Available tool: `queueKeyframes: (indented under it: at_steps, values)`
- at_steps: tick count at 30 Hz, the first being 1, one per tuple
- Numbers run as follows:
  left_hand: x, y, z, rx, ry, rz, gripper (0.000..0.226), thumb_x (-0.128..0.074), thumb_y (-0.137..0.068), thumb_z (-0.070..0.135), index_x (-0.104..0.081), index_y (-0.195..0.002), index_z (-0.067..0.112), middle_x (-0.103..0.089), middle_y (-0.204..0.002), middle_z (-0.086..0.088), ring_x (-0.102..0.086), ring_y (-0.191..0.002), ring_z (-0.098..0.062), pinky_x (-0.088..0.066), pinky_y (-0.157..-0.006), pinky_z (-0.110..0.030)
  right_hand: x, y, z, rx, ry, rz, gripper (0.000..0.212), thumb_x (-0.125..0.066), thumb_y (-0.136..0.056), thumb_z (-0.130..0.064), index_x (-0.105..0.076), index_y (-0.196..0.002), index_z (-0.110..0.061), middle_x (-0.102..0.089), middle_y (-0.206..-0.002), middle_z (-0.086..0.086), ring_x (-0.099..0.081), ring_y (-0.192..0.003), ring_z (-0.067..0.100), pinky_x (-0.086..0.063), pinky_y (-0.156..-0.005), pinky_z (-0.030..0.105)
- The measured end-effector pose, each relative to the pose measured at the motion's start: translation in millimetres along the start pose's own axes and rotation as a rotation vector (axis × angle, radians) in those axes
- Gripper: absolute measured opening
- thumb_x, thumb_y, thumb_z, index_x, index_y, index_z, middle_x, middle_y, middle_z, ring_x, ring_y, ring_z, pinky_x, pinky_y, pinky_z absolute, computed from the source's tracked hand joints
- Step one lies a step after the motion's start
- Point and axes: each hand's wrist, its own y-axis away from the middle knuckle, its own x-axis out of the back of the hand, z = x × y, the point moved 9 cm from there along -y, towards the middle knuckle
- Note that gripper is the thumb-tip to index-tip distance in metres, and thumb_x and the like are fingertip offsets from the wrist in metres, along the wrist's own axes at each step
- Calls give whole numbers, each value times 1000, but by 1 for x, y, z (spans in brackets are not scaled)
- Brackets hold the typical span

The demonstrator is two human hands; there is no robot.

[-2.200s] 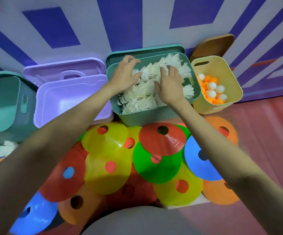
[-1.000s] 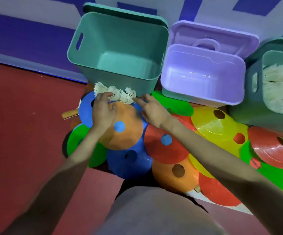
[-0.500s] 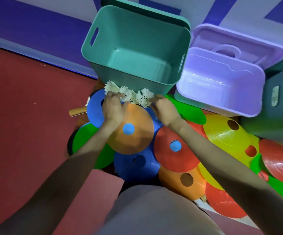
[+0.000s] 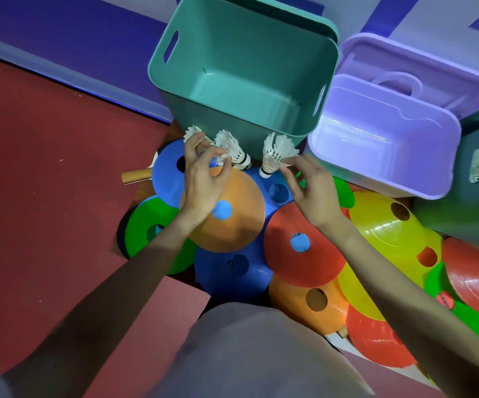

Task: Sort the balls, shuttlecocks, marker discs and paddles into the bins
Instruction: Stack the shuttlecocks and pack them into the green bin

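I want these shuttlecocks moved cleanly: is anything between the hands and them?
Nothing visible: the left hand already pinches one shuttlecock by its feathers, and the right hand pinches another shuttlecock.

Bare forearms, no sleeves, greyish-beige garment [image 4: 246, 354]

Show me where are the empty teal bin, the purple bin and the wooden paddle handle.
Empty teal bin [image 4: 241, 90], head view, inner floor.
Purple bin [image 4: 381, 145], head view, inner floor.
Wooden paddle handle [image 4: 135, 177], head view, exposed grip.
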Motion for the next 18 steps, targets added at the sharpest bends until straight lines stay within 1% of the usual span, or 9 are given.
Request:
queueKeyframes:
  at_steps: [2,4,5,7,8,10,13,16,18]
  values:
    - [3,5,-4,50,96,-11,5,-68,-82,16,-65,-86,16,-40,-137,-13,-50,-127,-25,-44,-104,-38,5,2,-7,15,-32,25,21,-52,-98,-27,-63,-97,-10,-57,-86,4,-53,-66,15,-49,-62,38]
    - [7,7,-10,116,152,-14,8,-68,-79,21,-61,-81,24,-45,-135,-3,-53,-123,-20,-52,-90,-46,11,5,-14,26,-56,53,21,-51,-99,-26,-63,-94,-9,-56,-85,4,-51,-67,12,-47,-63,34]
    - [8,8,-11,125,153,-29,10,-69,-77,20,-60,-79,23,-49,-132,-1,-56,-119,-18,-54,-85,-46,14,6,-17,33,-63,72,20,-51,-99,-24,-62,-94,-8,-55,-84,5,-50,-68,13,-45,-64,33]
    - [9,13,-5,60,110,-77,11,-71,-75,14,-62,-81,15,-52,-128,-1,-54,-115,-9,-53,-85,-45,21,8,-24,53,-70,109,18,-50,-99,-19,-61,-93,-5,-50,-83,2,-48,-71,15,-42,-65,31]
    - [8,16,0,7,82,-105,15,-73,-74,11,-63,-86,11,-52,-127,-3,-52,-115,-6,-51,-87,-43,24,8,-28,67,-76,120,17,-50,-99,-16,-61,-94,-5,-48,-83,0,-47,-73,14,-41,-66,29]
    - [5,22,8,-50,49,-165,36,-75,-73,10,-58,-105,9,-54,-125,-5,-52,-114,-10,-49,-90,-41,27,7,-36,104,-93,123,16,-49,-99,-14,-62,-98,-5,-49,-86,0,-49,-77,15,-41,-69,26]
    - [1,29,11,4,74,-268,69,-78,-73,16,-41,-132,16,-57,-125,3,-57,-112,-14,-50,-90,-43,23,8,-51,184,-110,81,21,-47,-100,-15,-64,-104,-4,-55,-90,8,-54,-80,19,-46,-72,30]
    - [-1,33,16,5,51,-322,91,-81,-71,19,-27,-144,19,-61,-123,8,-64,-101,-13,-54,-83,-42,6,10,-64,266,-80,-23,23,-46,-100,-17,-65,-107,-5,-53,-89,8,-54,-80,21,-47,-70,33]
    - [-1,34,19,11,29,-337,98,-81,-70,24,-21,-147,23,-62,-116,13,-65,-94,-12,-54,-80,-42,-6,12,-67,294,-39,-70,24,-47,-100,-19,-65,-109,-7,-53,-89,8,-54,-81,21,-47,-68,31]
